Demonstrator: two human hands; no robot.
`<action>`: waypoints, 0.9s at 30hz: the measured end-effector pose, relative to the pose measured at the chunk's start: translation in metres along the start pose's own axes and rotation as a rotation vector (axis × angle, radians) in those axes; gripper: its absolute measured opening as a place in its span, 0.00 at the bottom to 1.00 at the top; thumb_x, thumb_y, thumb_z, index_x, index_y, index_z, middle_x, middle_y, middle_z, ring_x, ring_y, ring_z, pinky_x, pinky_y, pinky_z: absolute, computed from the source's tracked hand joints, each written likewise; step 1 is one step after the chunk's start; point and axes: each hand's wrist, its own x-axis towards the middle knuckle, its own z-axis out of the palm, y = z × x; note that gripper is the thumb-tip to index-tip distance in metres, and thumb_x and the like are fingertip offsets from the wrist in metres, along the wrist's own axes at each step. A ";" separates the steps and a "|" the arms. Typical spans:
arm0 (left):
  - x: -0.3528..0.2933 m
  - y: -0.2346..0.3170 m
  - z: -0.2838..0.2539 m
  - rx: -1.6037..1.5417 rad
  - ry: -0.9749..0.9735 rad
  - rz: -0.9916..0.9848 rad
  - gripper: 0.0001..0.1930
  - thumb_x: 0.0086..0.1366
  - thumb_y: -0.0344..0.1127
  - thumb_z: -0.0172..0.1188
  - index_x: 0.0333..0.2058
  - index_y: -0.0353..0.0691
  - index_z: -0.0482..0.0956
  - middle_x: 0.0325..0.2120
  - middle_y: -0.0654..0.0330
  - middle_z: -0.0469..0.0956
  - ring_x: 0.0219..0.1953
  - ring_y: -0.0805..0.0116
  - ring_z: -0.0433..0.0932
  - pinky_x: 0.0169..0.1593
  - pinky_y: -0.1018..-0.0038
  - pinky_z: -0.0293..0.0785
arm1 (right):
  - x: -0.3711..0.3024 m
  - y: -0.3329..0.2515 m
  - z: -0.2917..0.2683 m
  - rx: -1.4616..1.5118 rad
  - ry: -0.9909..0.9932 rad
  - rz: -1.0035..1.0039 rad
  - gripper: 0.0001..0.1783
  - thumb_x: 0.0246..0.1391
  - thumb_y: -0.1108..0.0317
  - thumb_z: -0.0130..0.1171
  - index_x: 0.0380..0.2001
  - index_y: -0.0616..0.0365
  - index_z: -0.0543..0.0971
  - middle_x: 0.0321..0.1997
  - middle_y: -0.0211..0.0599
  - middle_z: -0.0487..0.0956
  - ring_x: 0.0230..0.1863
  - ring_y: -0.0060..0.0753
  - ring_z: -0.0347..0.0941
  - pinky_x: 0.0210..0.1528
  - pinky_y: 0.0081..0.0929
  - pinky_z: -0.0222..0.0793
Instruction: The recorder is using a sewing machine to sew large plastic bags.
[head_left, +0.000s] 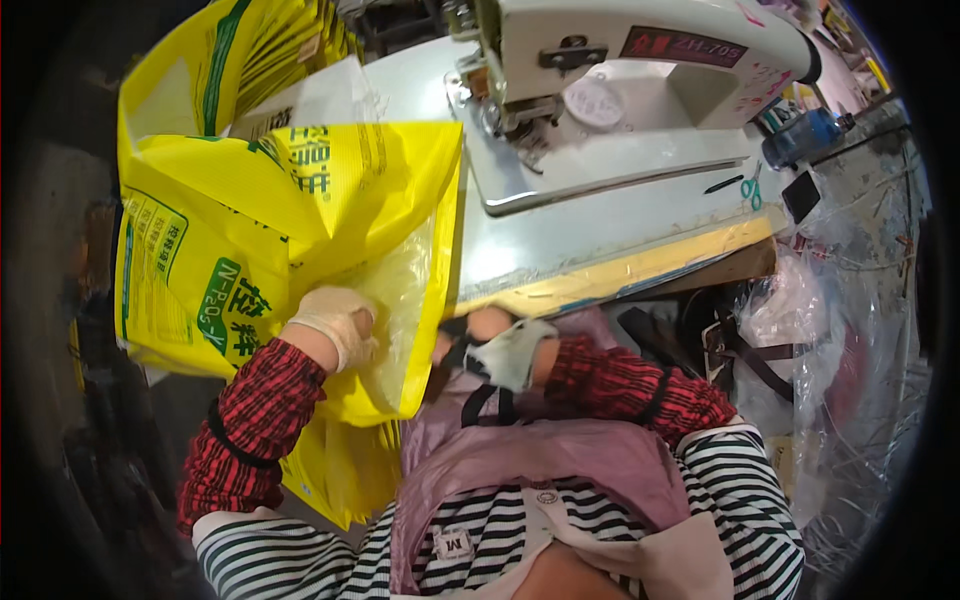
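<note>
A large yellow woven bag (400, 190) with green print spreads over the left of the table, and its pale see-through lining (395, 300) shows at the open side. My left hand (338, 322), in a pale fingerless glove, is closed at that side against the bag, its fingertips hidden. Just right of the bag's edge is my right hand (505, 352), also in a pale glove. Its fingers are smeared by motion beside a dark patch, so I cannot make out whether they hold anything.
A white sewing machine (640, 50) stands on the white table (590, 235). Teal scissors (751, 192), a black pen (724, 184) and a blue bottle (803, 137) lie to its right. More yellow bags (290, 50) are stacked far left. Clear plastic (790, 310) hangs at right.
</note>
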 end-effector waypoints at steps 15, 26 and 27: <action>0.058 0.047 0.061 -1.028 1.062 0.075 0.11 0.54 0.29 0.59 0.37 0.38 0.75 0.33 0.49 0.77 0.37 0.49 0.76 0.43 0.65 0.72 | 0.013 0.004 0.030 -0.154 0.212 0.130 0.22 0.56 0.56 0.50 0.52 0.51 0.71 0.34 0.49 0.79 0.36 0.52 0.76 0.37 0.42 0.71; 0.089 0.065 0.108 -0.730 0.952 -0.118 0.20 0.57 0.40 0.58 0.47 0.41 0.73 0.47 0.48 0.73 0.51 0.46 0.69 0.56 0.62 0.64 | 0.022 -0.007 0.020 -0.162 0.294 0.400 0.14 0.51 0.58 0.52 0.38 0.52 0.77 0.30 0.48 0.80 0.34 0.52 0.77 0.37 0.43 0.71; 0.094 0.067 0.111 -0.586 1.048 -0.101 0.20 0.57 0.40 0.58 0.48 0.40 0.72 0.50 0.48 0.71 0.54 0.47 0.67 0.58 0.61 0.61 | 0.022 -0.006 0.020 -0.181 0.278 0.416 0.13 0.50 0.60 0.52 0.37 0.52 0.77 0.30 0.49 0.80 0.34 0.52 0.77 0.38 0.43 0.71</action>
